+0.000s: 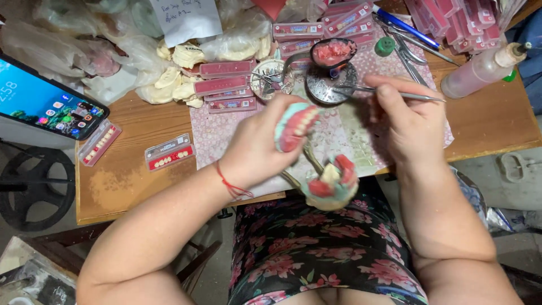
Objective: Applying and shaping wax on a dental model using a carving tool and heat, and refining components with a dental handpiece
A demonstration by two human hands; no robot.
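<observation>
My left hand (261,142) grips the upper half of a hinged denture model (296,126), a pale green plaster cast with pink wax and a row of white teeth. The lower half (332,184) hangs open below it, over my lap. My right hand (407,123) pinches a thin metal tool (419,96), whose tip points left toward a small round metal dish (331,85) on the wooden table (130,169). A dark spoon-shaped ladle of pink wax (334,52) sits just behind that dish.
Flat trays of artificial teeth (169,152) lie on the table and in stacks at the back. A phone (45,101) rests at the left, plaster casts (180,79) and plastic bags behind. A bottle (485,68), blue pen (406,27) and scissors (409,54) lie at the right.
</observation>
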